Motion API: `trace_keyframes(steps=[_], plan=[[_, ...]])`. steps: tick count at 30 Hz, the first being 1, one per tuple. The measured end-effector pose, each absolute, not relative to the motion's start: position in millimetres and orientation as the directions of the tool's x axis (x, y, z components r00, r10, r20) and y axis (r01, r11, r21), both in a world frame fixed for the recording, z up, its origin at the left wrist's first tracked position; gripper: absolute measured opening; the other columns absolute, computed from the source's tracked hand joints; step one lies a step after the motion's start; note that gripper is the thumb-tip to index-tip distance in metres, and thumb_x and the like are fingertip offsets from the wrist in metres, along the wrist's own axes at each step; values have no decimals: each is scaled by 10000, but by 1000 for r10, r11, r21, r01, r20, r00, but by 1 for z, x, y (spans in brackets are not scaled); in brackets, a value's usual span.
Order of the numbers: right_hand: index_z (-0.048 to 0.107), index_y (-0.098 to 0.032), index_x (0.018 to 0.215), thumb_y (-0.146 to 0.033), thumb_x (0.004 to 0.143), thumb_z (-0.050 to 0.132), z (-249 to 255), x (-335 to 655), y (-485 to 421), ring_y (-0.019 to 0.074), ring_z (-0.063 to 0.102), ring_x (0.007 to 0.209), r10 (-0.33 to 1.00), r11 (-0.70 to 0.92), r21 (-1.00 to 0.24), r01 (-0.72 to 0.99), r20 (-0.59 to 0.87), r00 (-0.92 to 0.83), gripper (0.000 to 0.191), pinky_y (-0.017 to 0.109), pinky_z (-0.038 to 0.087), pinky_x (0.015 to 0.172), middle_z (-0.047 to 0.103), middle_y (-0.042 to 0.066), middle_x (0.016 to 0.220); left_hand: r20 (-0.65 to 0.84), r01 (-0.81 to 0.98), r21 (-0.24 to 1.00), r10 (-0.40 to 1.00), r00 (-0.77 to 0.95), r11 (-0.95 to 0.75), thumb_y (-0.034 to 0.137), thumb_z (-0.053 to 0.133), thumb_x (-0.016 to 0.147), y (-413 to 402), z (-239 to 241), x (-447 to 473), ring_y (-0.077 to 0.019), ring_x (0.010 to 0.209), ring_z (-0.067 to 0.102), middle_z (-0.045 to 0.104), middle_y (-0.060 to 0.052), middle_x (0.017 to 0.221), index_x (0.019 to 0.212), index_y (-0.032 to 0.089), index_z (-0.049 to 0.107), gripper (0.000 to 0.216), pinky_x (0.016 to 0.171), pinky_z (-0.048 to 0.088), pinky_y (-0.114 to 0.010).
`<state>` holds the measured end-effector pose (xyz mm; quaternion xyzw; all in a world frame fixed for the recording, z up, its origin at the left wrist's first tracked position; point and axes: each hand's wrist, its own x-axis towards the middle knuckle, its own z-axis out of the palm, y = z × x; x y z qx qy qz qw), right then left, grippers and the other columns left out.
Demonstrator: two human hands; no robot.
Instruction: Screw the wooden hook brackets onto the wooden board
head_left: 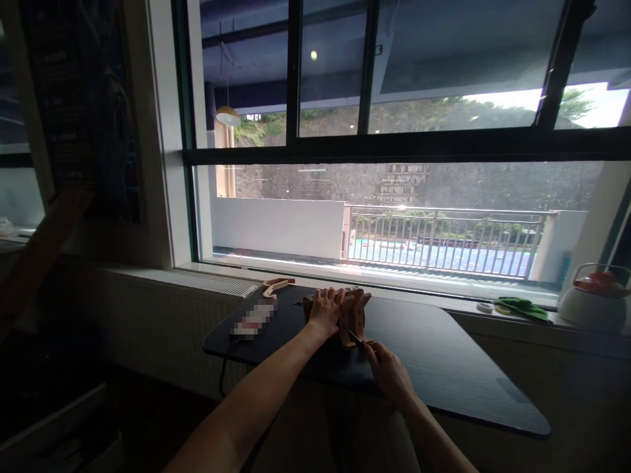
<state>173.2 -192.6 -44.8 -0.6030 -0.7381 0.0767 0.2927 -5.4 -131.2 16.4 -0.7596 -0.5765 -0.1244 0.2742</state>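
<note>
On the dark table stands a brown wooden assembly (348, 322) of curved and notched pieces with small holes. My left hand (326, 311) lies over its top left part, fingers curled down onto it and holding it against the table. In my right hand (388, 369), the fingers are closed round a slim tool that looks like a screwdriver (355, 339). Its thin shaft points up and left to the front of the assembly; whether the tip sits in a hole I cannot tell. My left hand hides part of the wood.
A curved light wooden piece (277, 286) lies at the table's back left, near a power strip-like object (254, 320) with a cable. The black table (444, 368) stands below a window. On the sill are a green glove (523, 309), tape rolls (485, 307) and a kettle (591, 302).
</note>
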Motion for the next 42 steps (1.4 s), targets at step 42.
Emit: trace_keyframes(steps=[42], plan=[[669, -267, 1031, -263, 814, 451, 0, 197, -123, 170, 571, 836, 789, 600, -313, 736, 384, -480, 308, 266, 397, 742, 640, 28, 939, 481, 942, -276, 822, 305, -189, 414, 718, 588, -133, 17, -4, -317, 1150, 341, 344, -148, 1337, 1408, 187, 148, 1023, 999, 225, -459]])
